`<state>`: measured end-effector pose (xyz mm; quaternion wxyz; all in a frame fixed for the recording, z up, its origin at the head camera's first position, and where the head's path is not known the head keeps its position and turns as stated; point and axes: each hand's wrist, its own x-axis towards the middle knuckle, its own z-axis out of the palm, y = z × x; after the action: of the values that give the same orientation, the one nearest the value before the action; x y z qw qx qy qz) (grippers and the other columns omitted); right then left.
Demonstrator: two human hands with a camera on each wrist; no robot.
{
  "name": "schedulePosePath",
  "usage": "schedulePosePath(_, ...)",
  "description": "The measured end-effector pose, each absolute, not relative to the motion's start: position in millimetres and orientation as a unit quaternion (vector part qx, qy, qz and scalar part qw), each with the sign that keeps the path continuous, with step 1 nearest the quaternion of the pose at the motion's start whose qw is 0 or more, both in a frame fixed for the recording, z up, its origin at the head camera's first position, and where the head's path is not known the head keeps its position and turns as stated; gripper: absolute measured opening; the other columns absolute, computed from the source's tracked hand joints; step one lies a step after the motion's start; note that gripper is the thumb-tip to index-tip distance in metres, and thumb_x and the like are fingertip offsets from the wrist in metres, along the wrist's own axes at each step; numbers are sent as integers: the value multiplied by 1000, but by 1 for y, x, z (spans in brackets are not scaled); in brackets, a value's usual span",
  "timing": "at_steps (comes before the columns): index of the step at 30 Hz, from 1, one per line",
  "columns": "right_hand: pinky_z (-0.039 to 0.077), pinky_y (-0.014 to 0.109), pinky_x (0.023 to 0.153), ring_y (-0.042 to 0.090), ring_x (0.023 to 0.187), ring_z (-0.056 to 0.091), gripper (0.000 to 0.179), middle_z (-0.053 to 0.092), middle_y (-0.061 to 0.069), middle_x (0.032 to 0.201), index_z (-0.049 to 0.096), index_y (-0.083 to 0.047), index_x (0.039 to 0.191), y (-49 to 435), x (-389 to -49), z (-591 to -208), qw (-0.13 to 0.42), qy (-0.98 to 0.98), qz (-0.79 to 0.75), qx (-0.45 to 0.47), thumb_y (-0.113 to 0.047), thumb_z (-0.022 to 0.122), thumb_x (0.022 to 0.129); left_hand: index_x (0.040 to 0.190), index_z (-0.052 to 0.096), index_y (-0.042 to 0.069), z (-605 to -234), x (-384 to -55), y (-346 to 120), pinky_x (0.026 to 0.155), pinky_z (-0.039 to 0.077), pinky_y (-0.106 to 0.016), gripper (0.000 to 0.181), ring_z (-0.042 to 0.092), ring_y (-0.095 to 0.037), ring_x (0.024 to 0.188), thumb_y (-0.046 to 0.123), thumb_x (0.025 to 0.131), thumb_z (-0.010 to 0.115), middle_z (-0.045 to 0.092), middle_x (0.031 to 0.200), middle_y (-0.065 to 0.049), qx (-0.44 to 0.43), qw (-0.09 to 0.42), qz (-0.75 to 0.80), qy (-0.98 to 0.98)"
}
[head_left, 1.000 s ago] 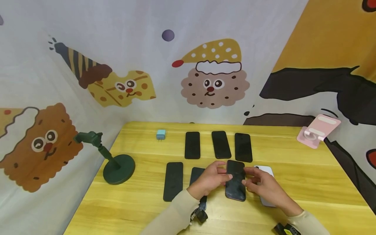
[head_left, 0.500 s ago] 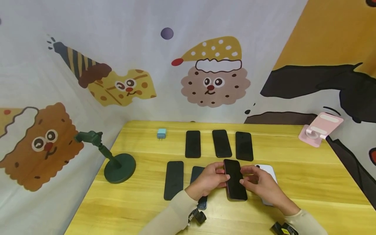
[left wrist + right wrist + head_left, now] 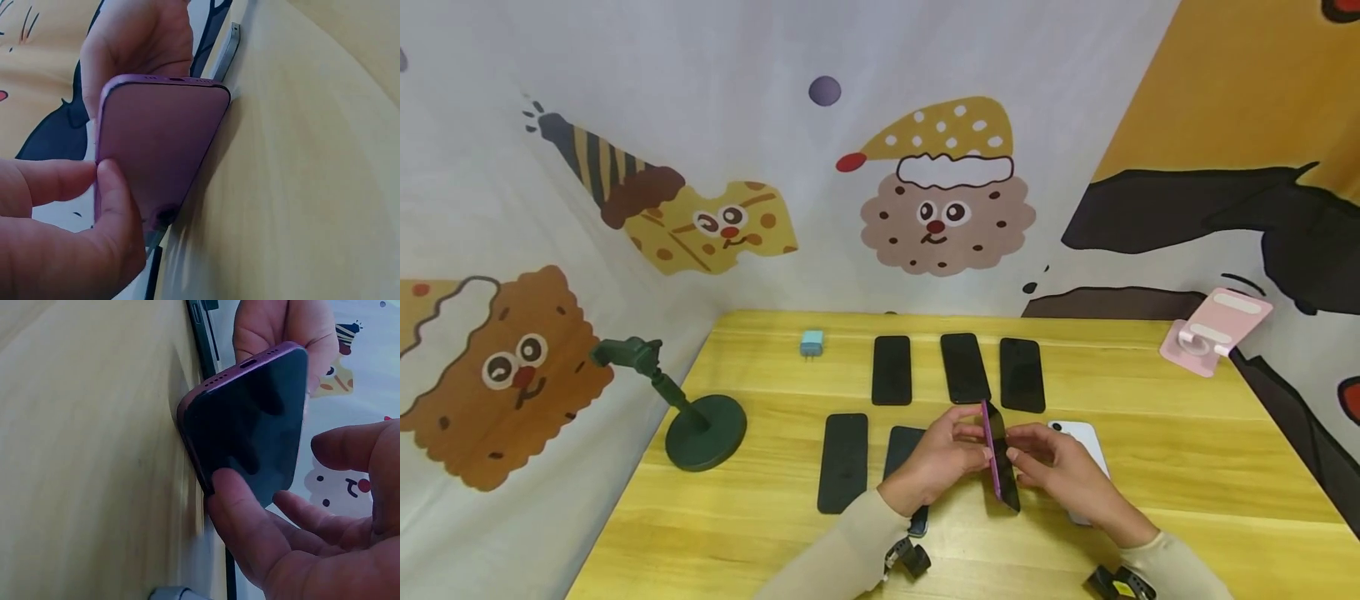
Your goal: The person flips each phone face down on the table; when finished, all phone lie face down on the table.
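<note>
A smartphone with a purple edge stands steeply tilted on one long side at the table. Its purple back faces the left wrist camera, while the dark screen faces the right one. My left hand pinches its raised long edge between thumb and fingers. My right hand has a fingertip touching the screen near the low edge, its thumb apart from the phone. Partly under my left wrist lies a dark phone; beside my right hand a white phone lies back up.
Three black phones, including the middle one, lie in a back row. Another dark phone is to the left. A green stand, a blue charger plug and a pink phone stand are farther out on the wooden table.
The phone between my hands has turned from screen up to steeply tilted, its left edge raised and the purple side now showing. My right hand has shifted slightly left.
</note>
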<state>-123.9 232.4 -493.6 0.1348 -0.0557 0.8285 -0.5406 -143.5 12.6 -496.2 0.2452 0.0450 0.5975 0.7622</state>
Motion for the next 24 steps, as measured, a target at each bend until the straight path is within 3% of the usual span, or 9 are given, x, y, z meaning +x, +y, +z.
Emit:
schedulePosePath(5,66,36,79,30,114,73,54,67,25,136,55,2,145,234,-124,-493,149,815,-558,-48,-30,70,105,156,51,11,-498,-144,19,91,64,-42,66,72,-21,100,-5,95,72,61,133,-17,48,256,760,595)
schedulePosePath(11,66,38,80,27,108,74,53,69,24,125,51,0,150,238,-122,-492,154,801,-576,-52,-31,62,109,153,53,22,-500,-145,29,94,62,-54,65,73,-28,105,1,96,76,58,140,-13,44,272,752,599)
schedulePosePath(18,67,39,77,25,103,75,58,69,27,124,46,3,153,243,-123,-493,167,795,-582,-46,-32,61,110,158,49,26,-501,-143,34,93,61,-54,73,70,-24,109,2,95,77,54,148,-9,57,299,722,622)
schedulePosePath(24,66,41,69,27,94,76,49,68,31,128,43,7,152,249,-124,-491,168,796,-580,-28,-16,55,111,160,46,18,-497,-139,32,96,61,-50,75,70,-22,116,3,95,79,68,136,-14,59,319,687,650)
